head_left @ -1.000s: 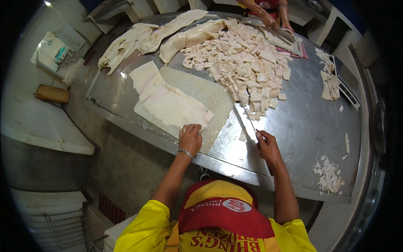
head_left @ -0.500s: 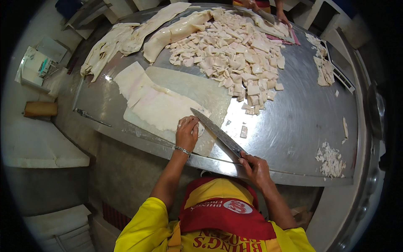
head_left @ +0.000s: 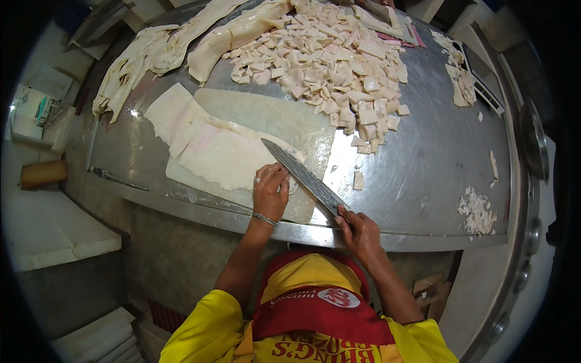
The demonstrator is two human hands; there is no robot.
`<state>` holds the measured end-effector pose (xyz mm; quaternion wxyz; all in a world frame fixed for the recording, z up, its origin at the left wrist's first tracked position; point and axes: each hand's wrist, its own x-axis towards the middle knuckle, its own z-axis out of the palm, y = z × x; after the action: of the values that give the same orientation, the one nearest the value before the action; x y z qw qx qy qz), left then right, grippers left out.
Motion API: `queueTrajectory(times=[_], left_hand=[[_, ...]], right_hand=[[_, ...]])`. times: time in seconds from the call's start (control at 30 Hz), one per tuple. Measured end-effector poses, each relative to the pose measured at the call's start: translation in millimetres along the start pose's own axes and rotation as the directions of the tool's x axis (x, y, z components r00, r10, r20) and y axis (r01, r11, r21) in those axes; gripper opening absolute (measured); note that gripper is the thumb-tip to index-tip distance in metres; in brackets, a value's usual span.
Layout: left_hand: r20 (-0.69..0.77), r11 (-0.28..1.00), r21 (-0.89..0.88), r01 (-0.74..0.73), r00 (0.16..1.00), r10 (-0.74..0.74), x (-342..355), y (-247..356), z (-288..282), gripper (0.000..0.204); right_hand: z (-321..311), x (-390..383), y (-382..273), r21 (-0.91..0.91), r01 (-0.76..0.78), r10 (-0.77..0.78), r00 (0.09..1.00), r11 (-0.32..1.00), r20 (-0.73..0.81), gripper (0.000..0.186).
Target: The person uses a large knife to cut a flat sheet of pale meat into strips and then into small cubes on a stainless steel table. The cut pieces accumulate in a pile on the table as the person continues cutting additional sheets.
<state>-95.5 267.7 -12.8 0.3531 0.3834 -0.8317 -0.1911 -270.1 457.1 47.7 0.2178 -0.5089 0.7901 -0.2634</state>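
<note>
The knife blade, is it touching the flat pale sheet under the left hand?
Cannot tell. In the head view the knife crosses over the near edge of the pale sheet beside the left hand, but any contact or gap beneath the blade is hidden.

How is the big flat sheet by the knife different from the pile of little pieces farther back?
The flat sheet is one wide, whole slab lying under the left hand; the pile of little pieces is many small chunks heaped loosely together. The sheet lies near the table's front edge, with the knife in the right hand angled over it; the pile lies farther back, untouched by either hand. Both are the same pale cream colour and rest on the metal table.
</note>
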Motion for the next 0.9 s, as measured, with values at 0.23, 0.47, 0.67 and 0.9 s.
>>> queueTrajectory(times=[0.23,0.47,0.67,0.9], left_hand=[[0.007,1.000,-0.008,-0.010,1.000,0.011,0.1,-3.0,-2.0,0.020],[0.020,0.999,-0.033,0.012,1.000,-0.011,1.6,-3.5,-1.2,0.017],[0.025,0.999,-0.045,0.025,0.999,-0.024,2.3,-1.9,-4.1,0.018],[0.052,1.000,-0.027,-0.010,0.999,0.012,4.4,0.9,-6.6,0.020]], right_hand=[[28.6,29.4,-20.5,-0.052,-0.021,0.020,1.000,0.998,-0.024,0.033],[40.7,24.4,-23.7,-0.074,-0.051,0.046,0.996,0.996,-0.070,0.033],[27.4,-8.9,0.2,-0.045,-0.029,0.026,0.996,0.999,-0.083,0.035],[46.0,20.3,-15.5,-0.048,-0.038,0.031,0.990,0.998,-0.135,0.035]])
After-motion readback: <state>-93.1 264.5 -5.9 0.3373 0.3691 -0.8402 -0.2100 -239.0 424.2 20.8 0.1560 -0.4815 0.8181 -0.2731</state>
